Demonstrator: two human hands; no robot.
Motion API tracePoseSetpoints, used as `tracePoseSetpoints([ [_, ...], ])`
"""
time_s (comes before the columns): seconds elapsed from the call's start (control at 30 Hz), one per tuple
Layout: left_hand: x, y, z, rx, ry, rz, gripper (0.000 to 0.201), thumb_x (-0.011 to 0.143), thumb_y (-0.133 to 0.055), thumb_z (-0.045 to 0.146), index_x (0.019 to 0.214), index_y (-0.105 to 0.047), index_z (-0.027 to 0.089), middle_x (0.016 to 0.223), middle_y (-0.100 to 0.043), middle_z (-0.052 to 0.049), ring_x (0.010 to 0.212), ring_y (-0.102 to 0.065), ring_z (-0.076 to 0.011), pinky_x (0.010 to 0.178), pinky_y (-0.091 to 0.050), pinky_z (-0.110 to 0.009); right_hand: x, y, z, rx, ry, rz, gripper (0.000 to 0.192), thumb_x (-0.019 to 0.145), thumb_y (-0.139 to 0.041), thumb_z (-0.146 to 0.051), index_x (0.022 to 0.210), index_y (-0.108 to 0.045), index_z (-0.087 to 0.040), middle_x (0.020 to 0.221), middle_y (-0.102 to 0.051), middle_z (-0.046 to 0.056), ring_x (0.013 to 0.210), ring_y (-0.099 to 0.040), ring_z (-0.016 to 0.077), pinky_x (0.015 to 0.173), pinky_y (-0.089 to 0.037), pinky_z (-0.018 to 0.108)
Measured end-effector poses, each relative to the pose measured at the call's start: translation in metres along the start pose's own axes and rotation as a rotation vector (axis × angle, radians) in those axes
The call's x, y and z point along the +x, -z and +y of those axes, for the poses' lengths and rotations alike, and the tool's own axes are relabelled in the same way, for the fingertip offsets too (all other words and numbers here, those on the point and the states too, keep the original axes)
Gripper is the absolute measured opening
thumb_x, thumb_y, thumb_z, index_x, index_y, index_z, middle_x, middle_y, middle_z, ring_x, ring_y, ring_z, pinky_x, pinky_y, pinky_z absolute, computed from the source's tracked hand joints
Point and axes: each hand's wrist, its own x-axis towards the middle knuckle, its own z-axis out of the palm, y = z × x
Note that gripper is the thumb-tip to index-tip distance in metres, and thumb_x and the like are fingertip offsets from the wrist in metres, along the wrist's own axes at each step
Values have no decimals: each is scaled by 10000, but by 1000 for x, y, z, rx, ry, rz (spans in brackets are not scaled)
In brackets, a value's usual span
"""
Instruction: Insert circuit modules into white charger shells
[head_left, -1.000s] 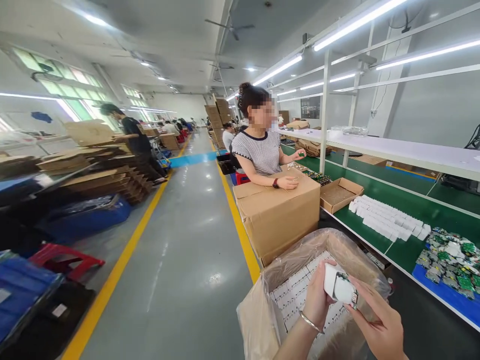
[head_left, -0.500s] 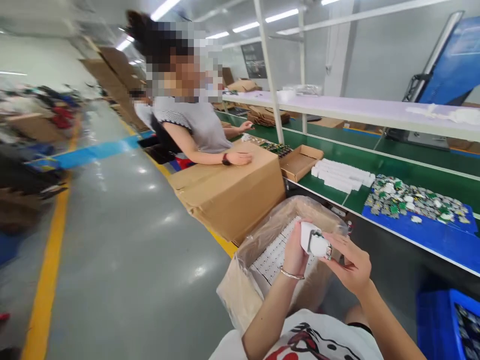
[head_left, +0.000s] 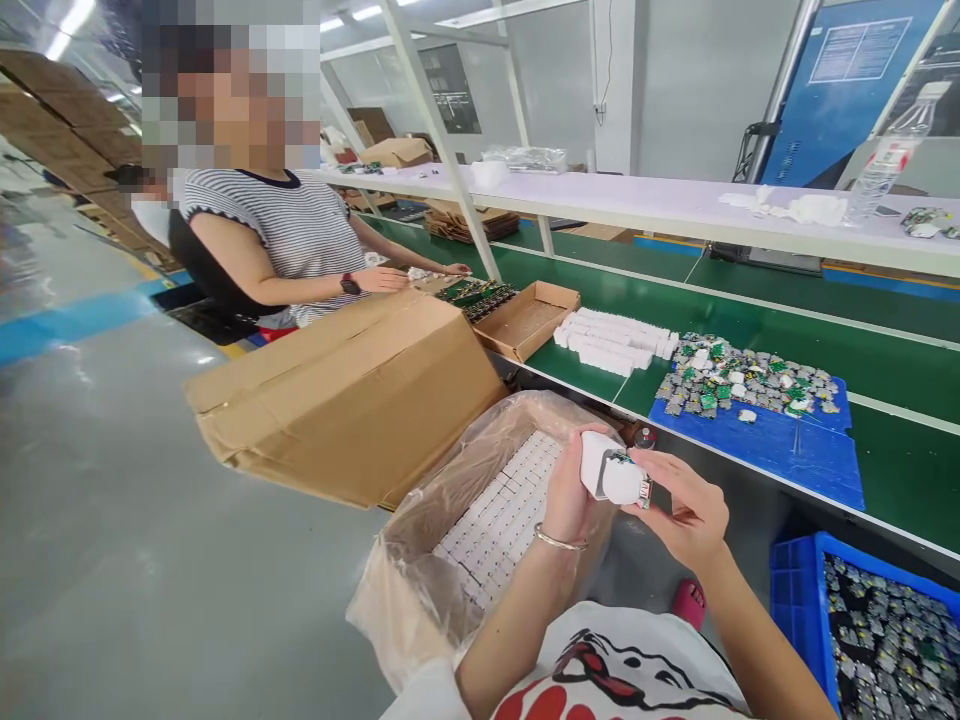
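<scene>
My left hand, with a bangle at the wrist, is closed around a white plastic housing. A small circuit board with a white rounded cover sits at the housing's open end, partly inside it. My right hand pinches the outer edge of that board between thumb and fingers. Below my left hand stands a carton lined with clear plastic, holding rows of white housings. Past my right hand, a pile of small circuit boards lies on a blue sheet on the bench.
White blocks stand in rows on the green bench, beside an open cardboard tray. A large carton separates me from a seated co-worker. At lower right is a blue crate of boards.
My view has turned to the right, so the bench and blue crate show more fully. Both hands keep their hold on the housing and board. The co-worker's hands have shifted over the bench.
</scene>
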Motion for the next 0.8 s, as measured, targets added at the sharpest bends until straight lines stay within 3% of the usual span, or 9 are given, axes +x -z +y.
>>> tracePoseSetpoints([
  [0.3,20,-111,-67,17,-40,-58,464,730,-584,598,908,-599,170,657,-556,28,538,-477,-77,472,-379,-182,13,124,32,-259,36,-16,595,755,-665,-75,1297,-507,-264,1103,-681,81,1011,-647,206,872,-557,351],
  [0.47,32,-162,-100,-38,52,-87,509,669,-636,615,888,-592,158,577,-519,41,420,-367,-39,370,-225,-149,23,183,44,-318,-146,-66,458,771,-665,-147,1212,-591,-247,1046,-702,63,970,-652,191,856,-554,315],
  [0.6,39,-189,-117,-96,192,-100,537,619,-684,605,868,-591,139,520,-510,50,348,-221,4,363,-149,-143,25,215,61,-281,-346,-98,438,744,-699,-213,1174,-620,-255,1045,-701,50,959,-644,196,844,-551,314],
  [0.8,62,-211,-130,-133,284,-114,490,633,-703,554,861,-609,130,517,-535,45,332,-237,11,360,-152,-142,32,234,89,-300,-402,-77,360,757,-689,-294,1111,-662,-235,1013,-695,60,960,-635,197,816,-545,280],
])
